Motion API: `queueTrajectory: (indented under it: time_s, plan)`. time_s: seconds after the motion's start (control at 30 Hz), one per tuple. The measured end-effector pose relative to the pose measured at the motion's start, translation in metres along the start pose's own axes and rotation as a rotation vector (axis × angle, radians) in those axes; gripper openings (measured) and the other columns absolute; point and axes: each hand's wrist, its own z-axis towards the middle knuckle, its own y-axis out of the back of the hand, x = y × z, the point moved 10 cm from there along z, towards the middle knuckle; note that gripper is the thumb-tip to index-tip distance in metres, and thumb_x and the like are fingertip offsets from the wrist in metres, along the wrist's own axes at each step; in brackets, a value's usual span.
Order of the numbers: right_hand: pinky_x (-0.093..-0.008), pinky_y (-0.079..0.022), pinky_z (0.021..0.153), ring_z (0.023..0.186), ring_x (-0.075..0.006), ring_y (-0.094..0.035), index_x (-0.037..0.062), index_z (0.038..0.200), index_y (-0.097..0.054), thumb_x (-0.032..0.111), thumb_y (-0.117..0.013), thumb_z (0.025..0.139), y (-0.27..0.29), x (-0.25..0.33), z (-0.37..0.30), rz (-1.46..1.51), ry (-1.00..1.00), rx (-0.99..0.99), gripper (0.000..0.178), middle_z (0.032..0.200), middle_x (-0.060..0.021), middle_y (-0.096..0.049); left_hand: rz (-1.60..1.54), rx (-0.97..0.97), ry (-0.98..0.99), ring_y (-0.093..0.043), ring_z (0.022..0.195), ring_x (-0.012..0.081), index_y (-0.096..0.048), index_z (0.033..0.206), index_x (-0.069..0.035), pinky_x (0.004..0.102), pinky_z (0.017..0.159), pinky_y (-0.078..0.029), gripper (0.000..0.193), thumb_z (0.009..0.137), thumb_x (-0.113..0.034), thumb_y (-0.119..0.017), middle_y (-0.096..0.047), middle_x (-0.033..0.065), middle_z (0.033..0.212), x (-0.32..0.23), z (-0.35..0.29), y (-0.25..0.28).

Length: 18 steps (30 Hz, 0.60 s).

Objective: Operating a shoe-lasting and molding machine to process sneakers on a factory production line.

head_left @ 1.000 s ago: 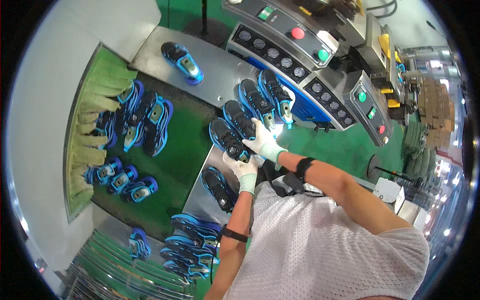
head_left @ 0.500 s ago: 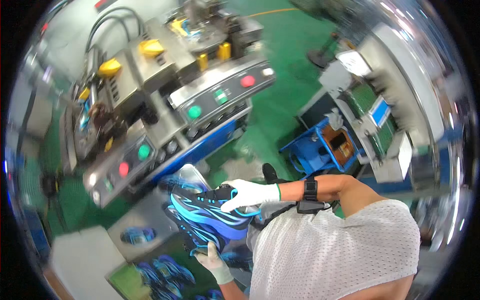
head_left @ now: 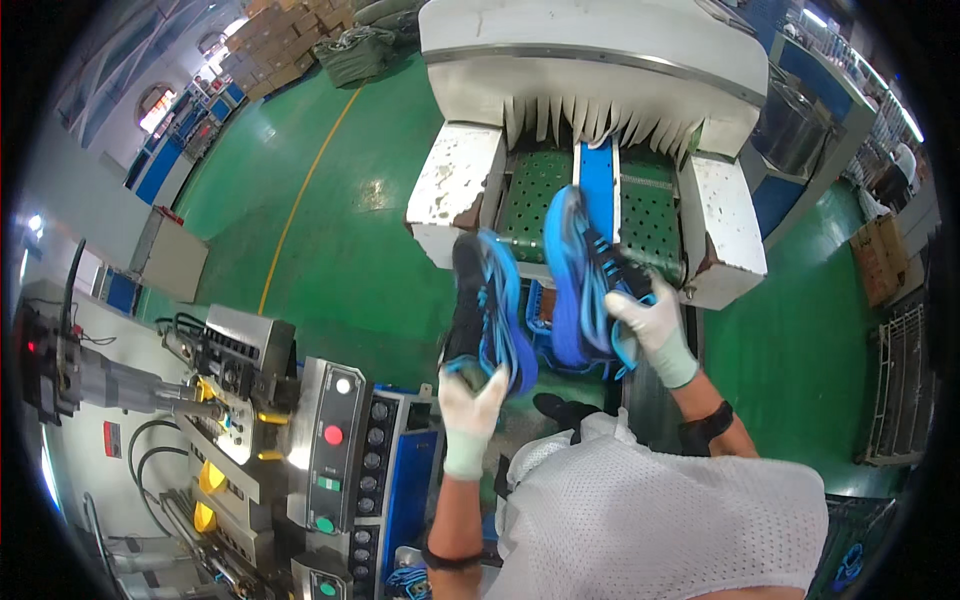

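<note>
In white gloves, my two hands carry a pair of black and blue sneakers, toes pointing away from me. My left hand (head_left: 470, 405) grips the left sneaker (head_left: 485, 310) by its heel end. My right hand (head_left: 655, 325) grips the right sneaker (head_left: 580, 280) near its heel and collar, fingers partly hidden behind the shoe. The right sneaker is turned so its blue sole side shows. Both shoes are held before the mouth of a white conveyor machine (head_left: 590, 70), whose green perforated belt (head_left: 535, 200) carries a blue strip (head_left: 598, 185) down its middle.
A fringed curtain (head_left: 600, 122) hangs over the belt mouth, between two white side blocks (head_left: 455, 180). Below the belt stands a blue plastic stool or crate (head_left: 545, 345). At left is a press with a button panel (head_left: 330, 440). Stacked cartons (head_left: 275, 45) stand far back.
My view has swung right, from the press to the conveyor machine. The sneakers, earlier bunched together between my hands, are now apart, one in each hand, and held out forward.
</note>
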Motion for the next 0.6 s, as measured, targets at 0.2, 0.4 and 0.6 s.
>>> queueTrajectory:
  time_s: [0.2,0.4,0.6]
  plan:
    - [-0.0407,-0.052,0.092,0.096,-0.0315,-0.068,-0.0047,0.126,-0.058,0.032,-0.081,0.08,0.105,-0.022,0.136,-0.78,0.098,-0.453,0.063,0.107,-0.0211,-0.071,0.365,0.209,-0.318,-0.058,0.124,0.0383,-0.034,0.151,-0.001,0.0434,0.104,-0.047,0.082,0.08,-0.007,-0.073,-0.058,0.0236,0.133,-0.007,0.21,-0.182]
    - [-0.0418,-0.049,0.095,0.105,-0.0347,-0.066,-0.011,0.12,-0.061,0.034,-0.078,0.086,0.144,-0.085,0.275,-0.69,-0.034,-0.246,0.059,0.117,-0.024,-0.068,0.251,0.31,-0.222,-0.041,0.141,0.0373,-0.039,0.151,0.0,0.0397,0.119,-0.032,0.076,0.083,-0.015,-0.069,-0.043,0.0224,0.152,0.01,0.272,-0.254]
    - [-0.0398,-0.032,0.117,0.137,-0.0307,-0.047,-0.0068,0.144,-0.045,0.023,-0.067,0.097,-0.084,-0.009,0.152,-0.458,0.595,0.091,0.06,0.149,-0.0223,-0.048,0.152,0.155,-0.168,-0.054,0.129,0.0393,-0.047,0.145,-0.002,0.0425,0.111,-0.042,0.053,0.097,-0.021,-0.058,-0.055,0.0236,0.141,0.104,0.094,-0.086]
